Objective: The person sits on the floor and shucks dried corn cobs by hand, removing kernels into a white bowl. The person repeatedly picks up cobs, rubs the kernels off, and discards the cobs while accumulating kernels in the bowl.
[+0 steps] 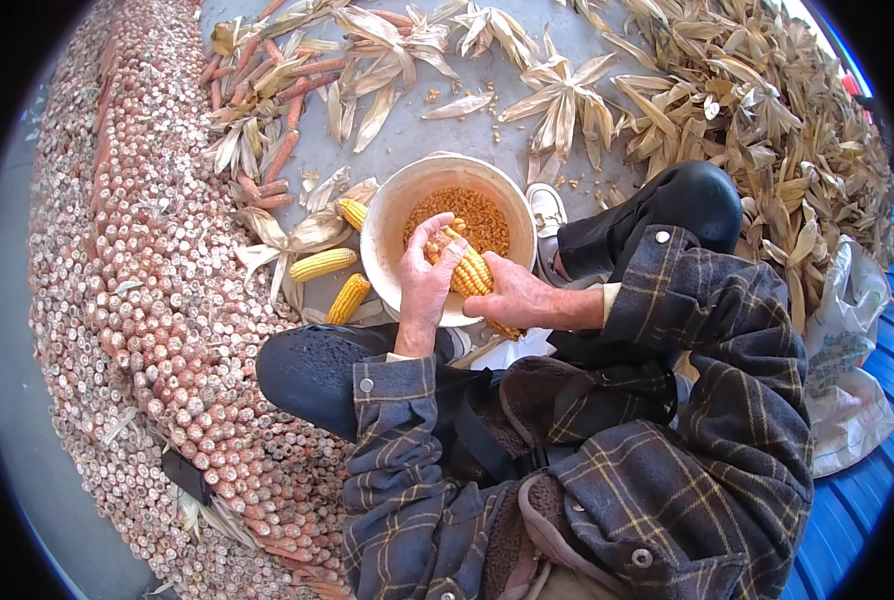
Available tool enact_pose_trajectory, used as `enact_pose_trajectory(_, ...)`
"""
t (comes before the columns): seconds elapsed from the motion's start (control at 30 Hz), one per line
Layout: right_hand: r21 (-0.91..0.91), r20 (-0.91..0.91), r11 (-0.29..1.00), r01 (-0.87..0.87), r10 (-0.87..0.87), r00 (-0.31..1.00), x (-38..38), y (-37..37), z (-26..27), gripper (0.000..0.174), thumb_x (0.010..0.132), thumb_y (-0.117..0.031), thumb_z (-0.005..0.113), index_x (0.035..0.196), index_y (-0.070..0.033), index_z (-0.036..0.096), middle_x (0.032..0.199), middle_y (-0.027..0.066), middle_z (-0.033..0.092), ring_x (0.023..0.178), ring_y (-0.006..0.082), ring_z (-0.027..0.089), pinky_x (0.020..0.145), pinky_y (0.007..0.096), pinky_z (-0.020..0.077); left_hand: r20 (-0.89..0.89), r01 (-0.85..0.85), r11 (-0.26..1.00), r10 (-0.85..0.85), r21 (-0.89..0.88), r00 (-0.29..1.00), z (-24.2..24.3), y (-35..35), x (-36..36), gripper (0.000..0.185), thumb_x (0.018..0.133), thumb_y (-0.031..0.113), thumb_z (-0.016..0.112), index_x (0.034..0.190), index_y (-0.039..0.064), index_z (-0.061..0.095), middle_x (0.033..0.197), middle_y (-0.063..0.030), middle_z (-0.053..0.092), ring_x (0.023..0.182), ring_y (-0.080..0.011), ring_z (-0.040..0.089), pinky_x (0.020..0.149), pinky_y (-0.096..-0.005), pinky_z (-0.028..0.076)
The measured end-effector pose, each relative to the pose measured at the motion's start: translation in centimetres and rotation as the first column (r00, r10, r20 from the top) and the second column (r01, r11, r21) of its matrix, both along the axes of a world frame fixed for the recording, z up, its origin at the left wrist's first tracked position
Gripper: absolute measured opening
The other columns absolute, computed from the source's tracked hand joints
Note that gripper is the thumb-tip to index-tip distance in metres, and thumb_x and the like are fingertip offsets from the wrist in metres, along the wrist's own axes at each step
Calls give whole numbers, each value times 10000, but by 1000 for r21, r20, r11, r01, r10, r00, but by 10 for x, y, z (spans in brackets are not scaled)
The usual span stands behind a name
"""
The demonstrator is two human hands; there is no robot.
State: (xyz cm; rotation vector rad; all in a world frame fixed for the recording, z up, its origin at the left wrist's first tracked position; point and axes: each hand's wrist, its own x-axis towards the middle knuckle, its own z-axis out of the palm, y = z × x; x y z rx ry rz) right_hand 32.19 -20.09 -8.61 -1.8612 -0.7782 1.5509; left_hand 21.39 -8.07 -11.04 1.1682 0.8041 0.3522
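Observation:
Over a white bucket (374, 225) partly filled with loose yellow corn kernels (484, 214), my two hands are on an ear of yellow corn (471, 275). My left hand (426, 277) is at its upper end, where some kernels are off, with the fingers curled around it and the thumb across. My right hand (518, 292) grips the lower part, and the ear's other end shows below the hand. Left of the bucket lie a whole ear of corn (323, 265), another ear (349, 298) beneath it, and a third ear (353, 213) partly behind the rim.
Stacked bare cobs (154, 262) form a long bank on the left, with a dark flat object (185, 476) on it. Loose red cobs (288, 154) and dry husks (563, 94) lie on the floor ahead. A husk heap (784, 135) and a white woven sack (844, 375) are at right.

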Motion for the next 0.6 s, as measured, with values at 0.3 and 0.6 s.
enact_pose_trajectory(0.3, -32, -5, 999, -10, 10, 1000, -3, 0, 3, 631, 771, -338, 704, 1175, 78, 454, 1029, 280, 631, 984, 373, 650, 839, 439, 523, -51, 2, 998, 1, 65, 999, -11, 1, -2, 271, 908, 49, 631, 1176, 14, 641, 1088, -55, 627, 988, -132, 571, 888, -275, 479)
enact_pose_trajectory(0.6, 82, -56, 997, 6, -2, 998, -1, 2, 0, 568, 764, -312, 721, 1144, 49, 502, 1017, 215, 645, 946, 302, 655, 816, 411, 528, 77, -102, 983, 114, -149, 990, 0, 7, -2, 289, 967, 104, 540, 1236, 30, 617, 1083, -49, 625, 960, -132, 589, 894, -272, 489)
